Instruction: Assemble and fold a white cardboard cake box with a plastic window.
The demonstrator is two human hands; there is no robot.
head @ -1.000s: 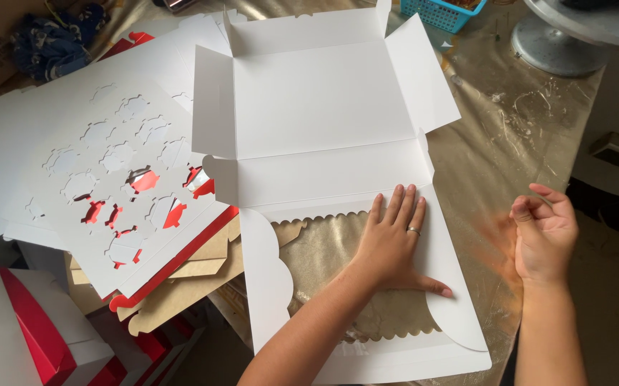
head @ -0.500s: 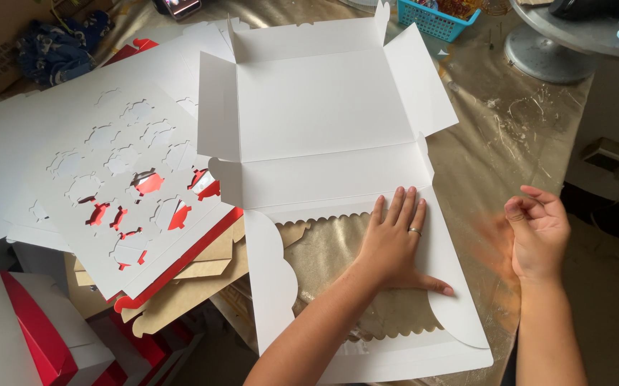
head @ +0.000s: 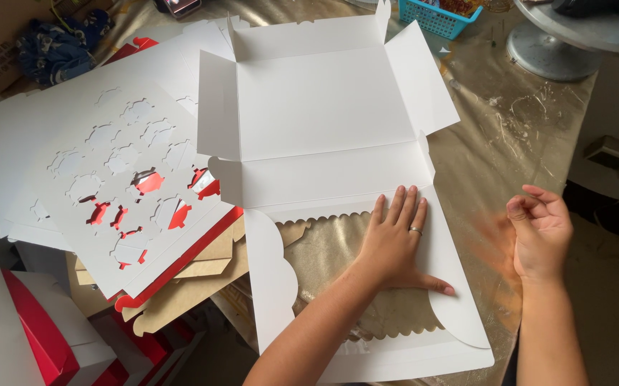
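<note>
On flat white window box (head: 323, 107), L hand (head: 395, 239) is pressing spread; R hand (head: 542, 232) is hovering beside it, fingers curled, holding nothing.

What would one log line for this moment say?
left hand: flat on unfolded white box, by scalloped window | right hand: loosely curled, holding nothing | nearby: white cutout insert

A: Light bright, even, daylight-like; white box (head: 323, 107) near overexposed, detail thin.
B: Shadows soft. Gold table (head: 509, 150) shows sheen, orange cast beside right hand (head: 542, 232). Focus sharp; mild edge stretching.
</note>
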